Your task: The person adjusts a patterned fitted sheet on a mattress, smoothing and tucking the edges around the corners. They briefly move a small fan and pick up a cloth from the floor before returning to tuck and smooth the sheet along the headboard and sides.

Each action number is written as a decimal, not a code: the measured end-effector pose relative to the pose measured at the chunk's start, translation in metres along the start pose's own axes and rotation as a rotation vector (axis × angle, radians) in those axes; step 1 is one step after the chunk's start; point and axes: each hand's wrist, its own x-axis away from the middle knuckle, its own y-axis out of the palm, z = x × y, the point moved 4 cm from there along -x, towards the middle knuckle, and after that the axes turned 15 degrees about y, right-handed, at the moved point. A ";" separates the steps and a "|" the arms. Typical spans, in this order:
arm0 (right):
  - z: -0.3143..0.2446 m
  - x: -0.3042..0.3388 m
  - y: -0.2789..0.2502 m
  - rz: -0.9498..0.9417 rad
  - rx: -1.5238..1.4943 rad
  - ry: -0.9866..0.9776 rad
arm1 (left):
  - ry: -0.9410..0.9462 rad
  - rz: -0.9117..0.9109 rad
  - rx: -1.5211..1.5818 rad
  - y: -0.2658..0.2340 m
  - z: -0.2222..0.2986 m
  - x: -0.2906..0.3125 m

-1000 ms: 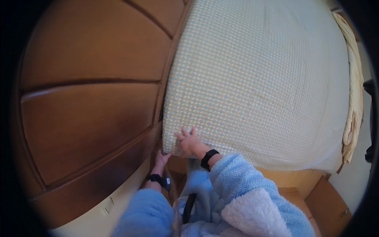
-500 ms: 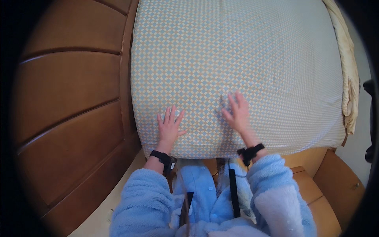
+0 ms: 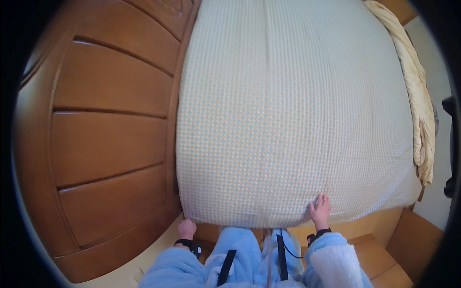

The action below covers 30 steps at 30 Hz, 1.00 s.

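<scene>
A checked bedsheet (image 3: 269, 144) in pale blue, cream and tan covers the bed and runs over its near edge. At the near left corner, by the headboard, is my left hand (image 3: 186, 228), its fingers curled closed; what they hold, if anything, is hidden. My right hand (image 3: 321, 210) rests on the sheet close to the near edge, fingers stretched out and nothing in them. Faint creases cross the sheet's surface.
The brown wooden headboard (image 3: 110, 139) stands along the bed's left side. A bunched cream quilt (image 3: 417, 110) lies along the right end. Below the near edge at right is a wooden cabinet (image 3: 372, 257).
The view has shifted, showing more of the bed. My left hand has gone from lying spread on the sheet to closed at the corner; my right hand has drawn back toward the near edge.
</scene>
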 end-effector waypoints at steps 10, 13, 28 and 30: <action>-0.281 -0.095 -0.062 -0.486 -0.867 -0.108 | 0.624 0.807 0.340 -0.262 0.153 -0.174; -0.347 -0.068 -0.041 -0.896 -1.102 0.085 | 0.597 0.867 0.367 -0.319 0.180 -0.231; -0.372 -0.066 -0.033 -0.949 -1.108 0.347 | 0.178 0.340 1.419 -0.414 0.203 -0.328; -0.372 -0.067 -0.032 -0.943 -1.084 0.364 | 0.118 0.238 1.502 -0.414 0.201 -0.314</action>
